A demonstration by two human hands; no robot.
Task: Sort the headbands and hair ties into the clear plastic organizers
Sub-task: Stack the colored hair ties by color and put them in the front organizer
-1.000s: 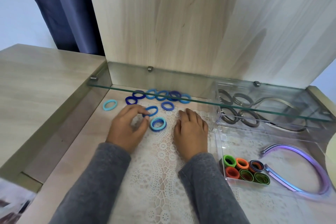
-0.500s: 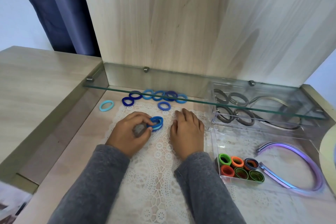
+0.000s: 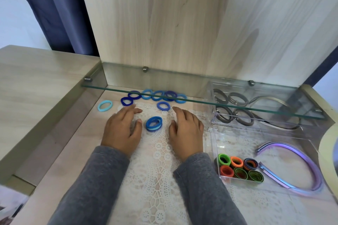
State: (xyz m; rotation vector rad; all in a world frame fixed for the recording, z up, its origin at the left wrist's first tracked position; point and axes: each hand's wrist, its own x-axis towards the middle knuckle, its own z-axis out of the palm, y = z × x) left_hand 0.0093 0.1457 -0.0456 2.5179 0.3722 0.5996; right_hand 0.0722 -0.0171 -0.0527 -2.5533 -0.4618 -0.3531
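Stacked blue ties lie untouched between left hand and right hand.

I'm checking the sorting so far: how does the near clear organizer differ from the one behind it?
The near organizer holds green, orange and dark hair ties; the far organizer holds grey ties. The near organizer has a purple headband; the far organizer a dull metallic headband. The near one sits in the open; the far one lies partly under the glass shelf. Both are clear plastic, ties left, headband right.
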